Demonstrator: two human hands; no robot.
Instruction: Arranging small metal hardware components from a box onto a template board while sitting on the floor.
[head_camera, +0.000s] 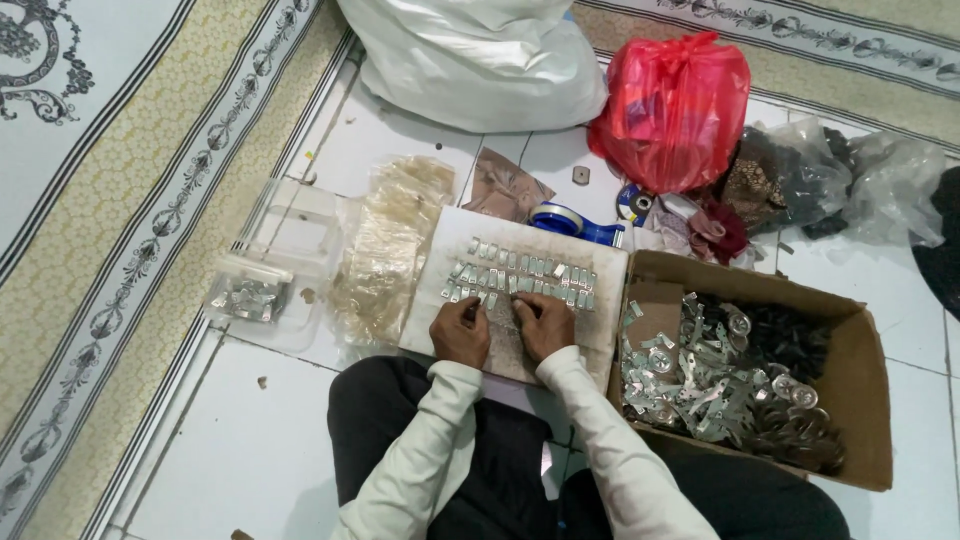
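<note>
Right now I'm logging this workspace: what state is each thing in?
Brown cardboard box: open, holding metal parts.
Red plastic bag: tied shut, bulging.
Clear plastic tub: open, few metal pieces.
White board: rows of small metal plates.
Left hand, right hand: pressed on board.

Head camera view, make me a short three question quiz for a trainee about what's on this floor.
1. True or false: the cardboard box lies on the person's right.
2. What lies in rows on the white board?
   A. small metal pieces  B. coins  C. buttons
3. Fill in: both the left hand and the right hand rest on the ____.

Key: 1 true. 2 A, the small metal pieces. 3 board; what the fingers pinch is too small to tell.
</note>
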